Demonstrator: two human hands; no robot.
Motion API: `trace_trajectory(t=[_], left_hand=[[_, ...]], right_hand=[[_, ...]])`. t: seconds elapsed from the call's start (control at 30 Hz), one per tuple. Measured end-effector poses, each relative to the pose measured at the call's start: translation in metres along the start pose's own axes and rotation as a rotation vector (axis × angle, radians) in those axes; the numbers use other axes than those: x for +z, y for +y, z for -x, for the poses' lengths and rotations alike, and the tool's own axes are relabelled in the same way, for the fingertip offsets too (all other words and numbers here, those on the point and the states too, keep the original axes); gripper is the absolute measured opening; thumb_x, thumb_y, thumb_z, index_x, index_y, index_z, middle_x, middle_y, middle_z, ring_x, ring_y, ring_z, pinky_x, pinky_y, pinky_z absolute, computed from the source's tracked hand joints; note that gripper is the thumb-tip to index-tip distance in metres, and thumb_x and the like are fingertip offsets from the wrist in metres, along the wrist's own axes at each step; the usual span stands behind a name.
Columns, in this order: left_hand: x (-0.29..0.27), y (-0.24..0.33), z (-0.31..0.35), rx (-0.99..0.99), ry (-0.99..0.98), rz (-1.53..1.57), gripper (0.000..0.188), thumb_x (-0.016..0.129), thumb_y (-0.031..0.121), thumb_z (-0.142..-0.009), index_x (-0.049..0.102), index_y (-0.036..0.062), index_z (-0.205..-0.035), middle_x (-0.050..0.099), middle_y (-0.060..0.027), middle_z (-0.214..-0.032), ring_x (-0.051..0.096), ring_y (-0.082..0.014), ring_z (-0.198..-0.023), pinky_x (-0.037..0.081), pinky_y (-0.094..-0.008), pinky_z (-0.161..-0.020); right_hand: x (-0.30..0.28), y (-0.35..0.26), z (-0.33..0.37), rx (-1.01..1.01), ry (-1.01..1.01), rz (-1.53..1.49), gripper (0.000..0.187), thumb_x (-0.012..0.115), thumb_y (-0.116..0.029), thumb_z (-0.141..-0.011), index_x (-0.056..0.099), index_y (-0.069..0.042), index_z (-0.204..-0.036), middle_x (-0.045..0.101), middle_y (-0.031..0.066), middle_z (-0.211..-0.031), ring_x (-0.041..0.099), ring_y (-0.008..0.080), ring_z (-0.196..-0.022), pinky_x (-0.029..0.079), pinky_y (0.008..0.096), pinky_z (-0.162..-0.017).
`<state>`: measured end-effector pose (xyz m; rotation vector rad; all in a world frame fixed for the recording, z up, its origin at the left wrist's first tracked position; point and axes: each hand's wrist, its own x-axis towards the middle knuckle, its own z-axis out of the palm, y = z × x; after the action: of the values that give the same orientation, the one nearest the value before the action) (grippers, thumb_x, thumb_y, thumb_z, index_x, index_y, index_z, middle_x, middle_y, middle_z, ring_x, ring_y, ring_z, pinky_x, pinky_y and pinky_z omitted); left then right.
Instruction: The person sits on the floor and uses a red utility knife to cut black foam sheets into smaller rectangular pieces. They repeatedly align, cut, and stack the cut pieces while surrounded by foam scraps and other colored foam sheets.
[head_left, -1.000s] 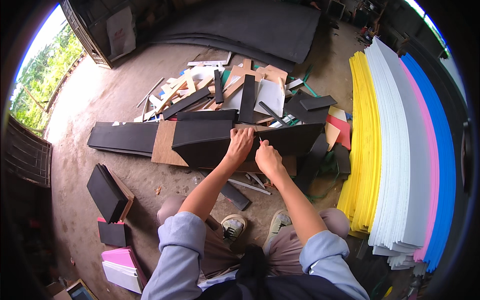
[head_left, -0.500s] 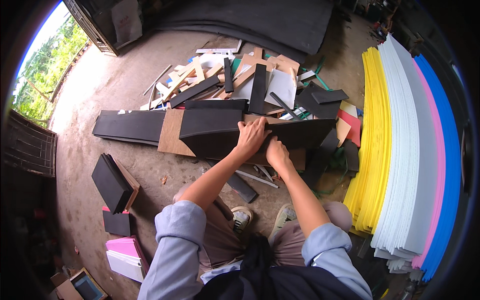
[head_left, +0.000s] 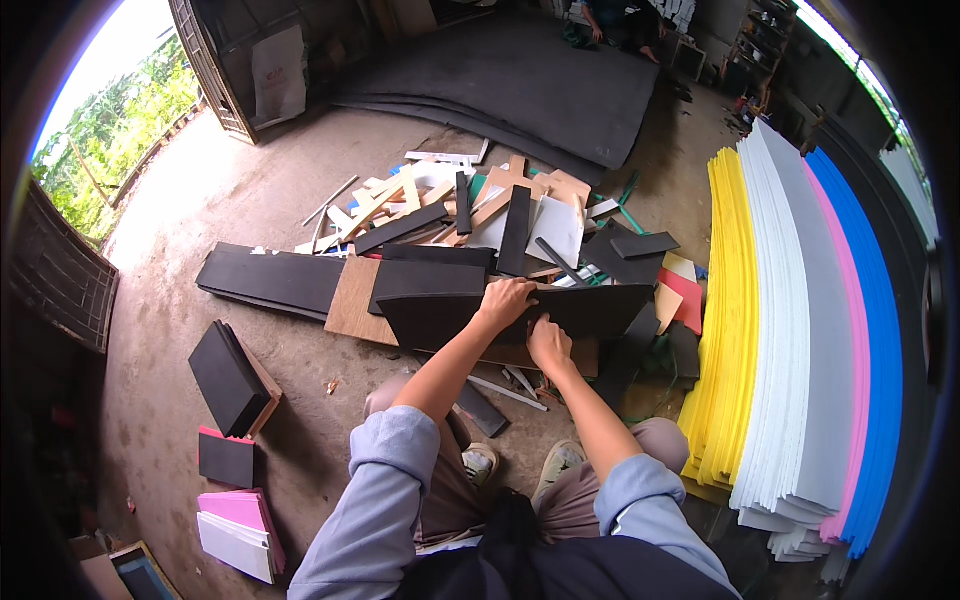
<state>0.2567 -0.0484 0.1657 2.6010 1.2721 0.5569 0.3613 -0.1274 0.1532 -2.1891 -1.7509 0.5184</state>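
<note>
A long black foam sheet is tilted up on its edge in front of me, its broad face toward me. My left hand is closed over its top edge near the middle. Just right of it and lower, my right hand is a fist against the near face; anything inside is hidden. Behind the raised sheet, another black foam piece lies flat on a brown wooden board. Stacked long black strips extend left from the board.
Foam offcuts are heaped beyond the board. Tall yellow, white and blue sheets stand at right. Black foam blocks and pink and white pieces sit on the floor at left. Large black sheets lie farther back, near another person.
The view has tilted upward, showing more of the back of the room. The black foam sheet stands more upright, apart from the piece behind it. Both hands stay at it.
</note>
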Motion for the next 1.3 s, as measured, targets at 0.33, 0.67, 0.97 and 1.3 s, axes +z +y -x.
trace_trajectory(t=[0.33, 0.67, 0.97, 1.3], left_hand=[[-0.003, 0.004, 0.006, -0.018, -0.038, -0.024, 0.032, 0.062, 0.036, -0.075, 0.063, 0.01, -0.094, 0.063, -0.0072, -0.092, 0.063, -0.0275, -0.077, 0.05, -0.0377, -0.063], [0.001, 0.0, 0.003, 0.006, -0.043, 0.019, 0.029, 0.063, 0.032, -0.074, 0.063, 0.0073, -0.089, 0.061, -0.0064, -0.087, 0.061, -0.0279, -0.076, 0.049, -0.0386, -0.064], [-0.002, 0.002, 0.001, 0.02, -0.075, 0.056, 0.026, 0.063, 0.028, -0.075, 0.062, 0.0064, -0.089, 0.062, -0.0078, -0.082, 0.061, -0.0294, -0.07, 0.049, -0.038, -0.059], [0.003, -0.005, -0.008, 0.068, -0.114, -0.007, 0.025, 0.061, 0.028, -0.078, 0.052, 0.0051, -0.085, 0.058, -0.011, -0.059, 0.06, -0.0284, -0.059, 0.045, -0.0367, -0.048]], right_hand=[[-0.023, -0.013, 0.001, 0.032, -0.143, 0.133, 0.028, 0.042, -0.011, -0.08, 0.055, 0.008, -0.097, 0.06, 0.0258, -0.097, 0.059, 0.0359, -0.093, 0.048, 0.0423, -0.08], [-0.025, -0.014, 0.004, 0.077, -0.218, 0.11, 0.027, 0.042, -0.011, -0.08, 0.053, 0.006, -0.098, 0.06, 0.0255, -0.096, 0.059, 0.0363, -0.092, 0.048, 0.0421, -0.08], [0.02, 0.013, -0.013, 0.11, -0.33, 0.119, 0.028, 0.044, -0.016, -0.082, 0.052, 0.004, -0.1, 0.059, 0.0251, -0.099, 0.059, 0.0362, -0.093, 0.049, 0.043, -0.077], [0.117, 0.062, -0.005, 0.085, -0.229, 0.095, 0.038, 0.041, -0.025, -0.087, 0.04, -0.001, -0.116, 0.057, 0.0267, -0.097, 0.057, 0.0419, -0.09, 0.047, 0.0486, -0.075]])
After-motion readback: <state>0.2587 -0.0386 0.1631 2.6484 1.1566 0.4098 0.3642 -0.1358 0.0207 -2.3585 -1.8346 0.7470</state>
